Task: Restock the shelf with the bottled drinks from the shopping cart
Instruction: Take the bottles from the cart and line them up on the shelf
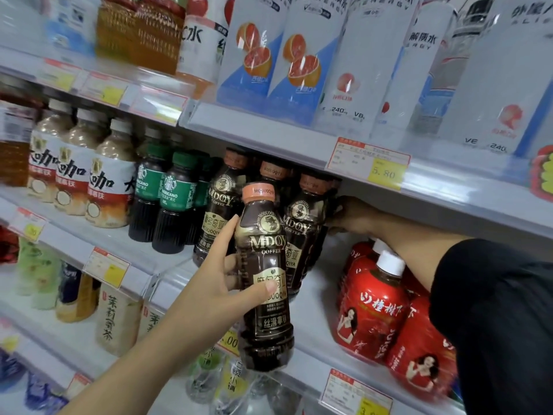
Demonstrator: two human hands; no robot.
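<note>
My left hand [223, 283] grips a dark MDOY coffee bottle [264, 277] with an orange cap, held upright in front of the middle shelf [314, 295]. Behind it stand several matching coffee bottles [302, 223] in rows on that shelf. My right hand [350, 215] reaches deep under the upper shelf, to the right of those bottles, its fingers against the rearmost ones. Whether it grips one is hidden in shadow. The shopping cart is out of view.
Red bottles with white caps [374, 307] stand right of the coffee row, below my right forearm. Green-label Americano bottles [176, 202] and latte bottles [107, 181] stand to the left. White grapefruit drink bottles [302, 55] fill the upper shelf. A price tag [368, 163] hangs on its edge.
</note>
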